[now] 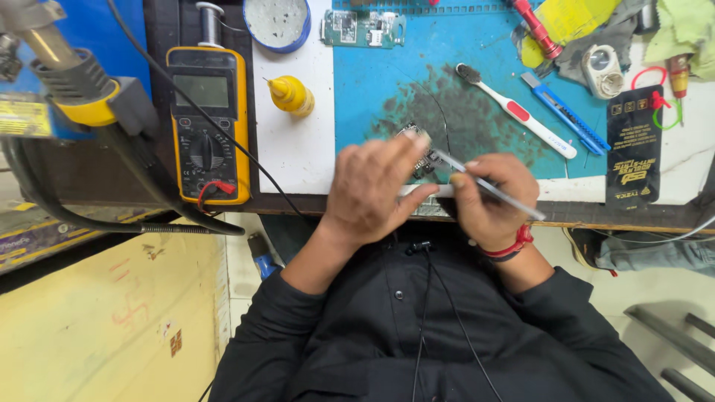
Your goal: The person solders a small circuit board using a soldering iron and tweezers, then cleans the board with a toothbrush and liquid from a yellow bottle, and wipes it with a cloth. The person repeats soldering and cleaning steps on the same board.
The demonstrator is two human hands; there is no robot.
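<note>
My left hand (pixel 372 190) pinches a small dark circuit board (pixel 421 158) at the near edge of the blue work mat (pixel 477 82). Most of the board is hidden behind the fingers. My right hand (pixel 491 197) grips thin metal tweezers (pixel 488 186), held like a pen, with the tip touching the board. A red band sits on the right wrist. Both hands hover just over the bench's front edge.
A yellow multimeter (pixel 208 119) with leads lies at left, a hot-air tool (pixel 67 74) beside it. A yellow squeeze bottle (pixel 292 95), a green circuit board (pixel 363 28), a white toothbrush (pixel 514 110), a blue utility knife (pixel 562 113) and rags (pixel 596 30) surround the mat.
</note>
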